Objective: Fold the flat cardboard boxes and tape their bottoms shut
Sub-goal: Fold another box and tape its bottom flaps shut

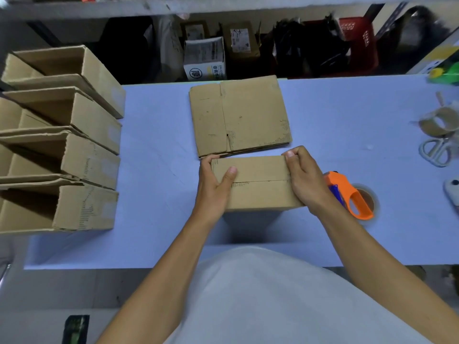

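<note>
Both hands hold a brown box (255, 183) in the middle of the frame, on a pale blue table (154, 145). Left hand (214, 184) grips the left end of the box, with its thumb lying flat on top near the line where the two flaps meet. Right hand (304, 177) grips the right end, with its fingers curled over the far top corner. The two flaps are folded shut and meet in a line across the box. Just behind the box, a pile of flat boxes (239, 116) lies on the table. Along the left side of the frame stand four folded boxes (82, 155) in a row. Just right of the right hand sits an orange tape holder (352, 197). At the far right edge lie scissors (436, 151) and a tape roll (438, 120).
</note>
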